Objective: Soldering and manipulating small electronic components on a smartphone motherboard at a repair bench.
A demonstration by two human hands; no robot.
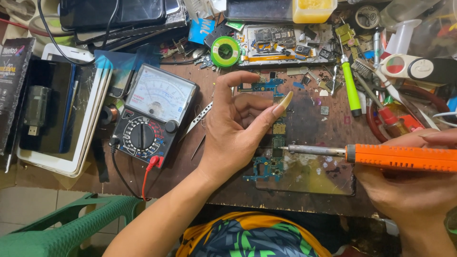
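The fingers point(247, 102) of the left hand point(235, 131) are curled loosely, open and holding nothing, thumb and forefinger apart above the bench. The right hand point(409, 183) grips the orange handle of a soldering iron point(381, 156), fingers wrapped around it from below. The iron's metal tip points left and sits just at the edge of a small green circuit board point(272, 164), which lies just below and right of the left palm.

To do this well, I judge the tip should meet only the joint meant for it, held flat and steady, with the left fingers kept off the hot shaft and free to pin the board down.

Left of the fingers, a dial meter point(152, 116) with a red lead rests beside tweezers point(199, 121). Above them sits a green solder spool point(225, 51); to the right, a green screwdriver point(351, 90). The brown wooden bench point(304, 200) is scarred and crowded with parts; a green plastic chair point(71, 223) stands on tiled floor at lower left.
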